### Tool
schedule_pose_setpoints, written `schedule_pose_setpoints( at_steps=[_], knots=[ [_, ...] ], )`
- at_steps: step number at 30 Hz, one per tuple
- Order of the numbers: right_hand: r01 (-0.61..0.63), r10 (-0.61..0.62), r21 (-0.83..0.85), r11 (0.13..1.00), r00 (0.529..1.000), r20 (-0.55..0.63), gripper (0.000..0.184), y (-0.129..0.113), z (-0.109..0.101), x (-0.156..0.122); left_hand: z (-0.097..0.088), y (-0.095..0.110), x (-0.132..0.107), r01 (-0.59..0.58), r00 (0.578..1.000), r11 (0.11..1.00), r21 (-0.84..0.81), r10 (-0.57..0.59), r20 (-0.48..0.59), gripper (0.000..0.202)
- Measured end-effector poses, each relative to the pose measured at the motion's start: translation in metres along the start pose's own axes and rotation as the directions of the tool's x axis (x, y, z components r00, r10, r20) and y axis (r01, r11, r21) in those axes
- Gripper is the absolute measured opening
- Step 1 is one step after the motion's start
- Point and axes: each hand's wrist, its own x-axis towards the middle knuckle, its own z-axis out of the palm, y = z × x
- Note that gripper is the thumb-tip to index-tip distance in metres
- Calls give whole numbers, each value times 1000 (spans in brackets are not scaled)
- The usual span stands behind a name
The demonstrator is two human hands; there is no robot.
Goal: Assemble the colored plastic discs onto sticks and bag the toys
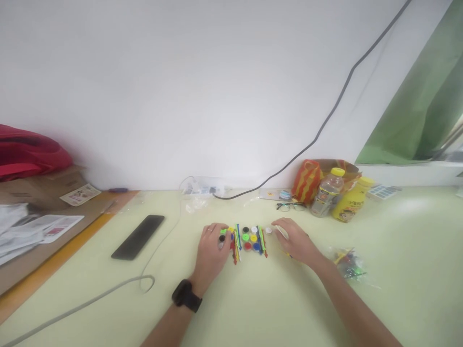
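Small coloured discs [253,237] lie in neat rows on the table between my hands, in black, white, green, yellow, red and blue. Thin coloured arrow-shaped sticks [263,242] run along their right side, and similar sticks [237,243] stand to their left. My left hand [212,248] curls round another cluster of discs [222,238], its thumb against them and partly covering them. My right hand [295,239] is closed beside a single white disc [268,231]. Something pale shows between its fingers, and a bit of yellow and blue peeps out underneath; most is hidden.
A clear bag of coloured pieces [349,263] lies right of my right forearm. Behind stand a clear bottle [327,193], a yellow bottle [352,200] and glasses [291,206]. A black phone [138,237] and grey cable [90,301] are on the left, near cardboard [43,188].
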Motion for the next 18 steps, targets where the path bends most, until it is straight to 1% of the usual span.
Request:
schedule_pose_setpoints(
  at_steps=[2, 5, 7, 9, 13, 18],
  knots=[
    [6, -6, -68, 998, 1000, 7, 27, 1, -4, -11, 1, -2, -6, 0, 1000, 1000, 4, 0, 19, 19],
    [15, -7, -122, 992, 998, 62, 27, 1, -15, -26, 6, -7, -10, 26, 997, 999, 19, -27, 73, 30],
    [8, 8, -146, 989, 994, 107, 26, 2, -24, -34, 10, -11, -11, 26, 992, 999, 44, -31, 122, 38],
    [-18, 43, -165, 986, 988, 146, 21, 4, -30, -39, 12, -13, -10, 11, 985, 997, 71, -23, 173, 45],
    [-89, 120, -198, 976, 981, 150, 5, 10, -35, -37, 15, -14, -11, -12, 972, 993, 117, -16, 233, 50],
    [-121, 153, -228, 966, 980, 130, 5, 15, -29, -32, 15, -15, -14, -24, 968, 991, 133, -10, 249, 51]
  ],
)
